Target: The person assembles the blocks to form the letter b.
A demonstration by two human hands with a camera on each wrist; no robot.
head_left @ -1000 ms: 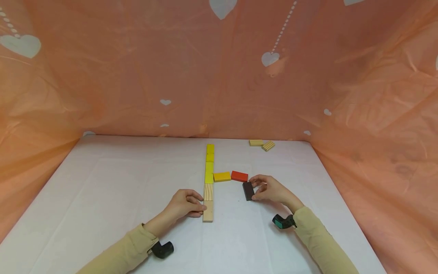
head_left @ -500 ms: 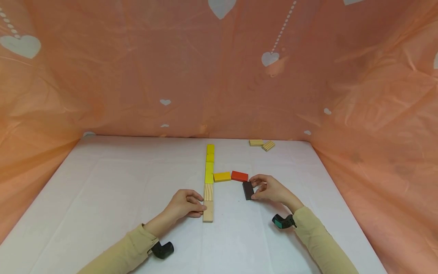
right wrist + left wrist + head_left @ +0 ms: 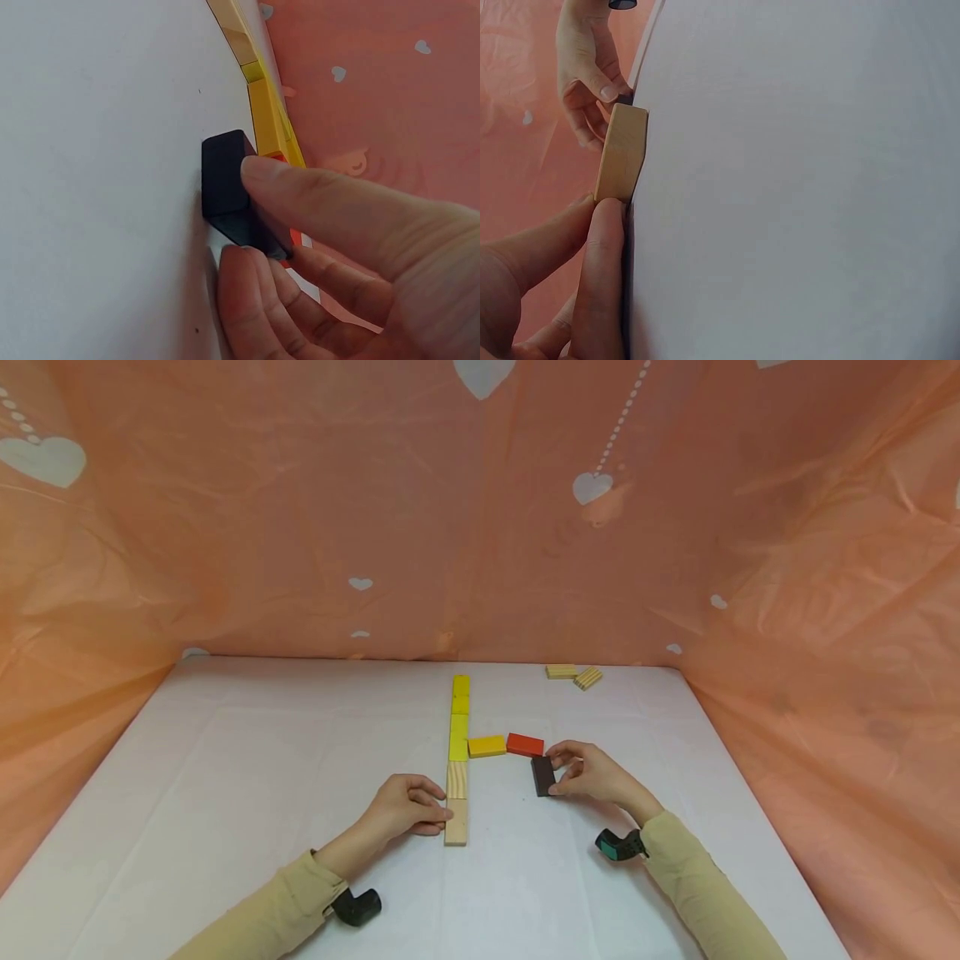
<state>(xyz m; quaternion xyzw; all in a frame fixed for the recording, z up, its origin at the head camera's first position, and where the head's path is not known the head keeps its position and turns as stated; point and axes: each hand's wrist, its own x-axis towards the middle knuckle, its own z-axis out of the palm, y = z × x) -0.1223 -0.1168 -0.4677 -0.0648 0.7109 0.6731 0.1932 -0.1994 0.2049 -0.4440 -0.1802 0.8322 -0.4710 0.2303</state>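
Note:
A column of flat wooden blocks runs away from me in the head view: yellow blocks [image 3: 458, 737] at the far end, a striped-grain wooden block [image 3: 457, 780], then a plain wooden block [image 3: 456, 823] nearest. My left hand [image 3: 401, 807] touches that plain block's left side with fingertips and thumb. Off the column's right side lie an orange-yellow block [image 3: 487, 747] and a red block [image 3: 525, 744], end to end. My right hand [image 3: 592, 772] pinches a black block [image 3: 543, 776] just in front of the red one, thumb at its near end. In the right wrist view, my thumb partly covers the black block [image 3: 225, 176].
Two stacks of thin wooden strips or grooved blocks, one straight [image 3: 561, 672] and one angled [image 3: 588, 678], lie near the back edge of the white table [image 3: 300, 735]. An orange curtain [image 3: 420, 527] with hearts hangs behind and at both sides.
The black block has shifted very slightly left and away from me, with my right hand on it. My left hand and the other blocks stay where they were.

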